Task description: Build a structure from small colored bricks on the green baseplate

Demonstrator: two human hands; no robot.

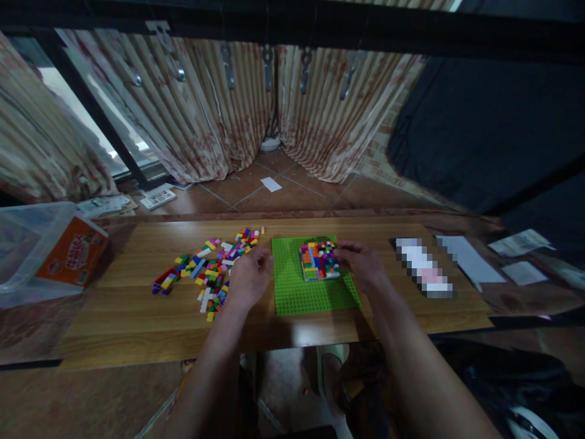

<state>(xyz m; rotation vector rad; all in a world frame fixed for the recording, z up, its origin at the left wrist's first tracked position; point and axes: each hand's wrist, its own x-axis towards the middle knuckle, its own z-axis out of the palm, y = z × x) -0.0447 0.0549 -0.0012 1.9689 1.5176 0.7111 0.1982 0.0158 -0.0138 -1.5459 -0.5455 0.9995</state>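
A square green baseplate (287, 292) lies on the wooden table. On its upper right part sits a low block of many-coloured toy bricks (320, 261), with a pale edge along its front. My right hand (365, 263) reaches in from the right, fingers stretched out and the thumb apart. Its fingertips are at the block's right edge, and touching cannot be made out for sure. My left hand (251, 277) is closed beside the baseplate's left edge, thumb and fingers pinched together; whatever they hold is too small to name. Loose toy bricks (210, 277) lie spread to its left, partly hidden behind the hand.
The wooden table (123, 292) stretches left and right. A clear plastic box (36, 244) with an orange label stands at the left. A blurred-out flat item (423, 268) lies on the table's right, near white paper (470, 259). Curtains (205, 116) hang behind.
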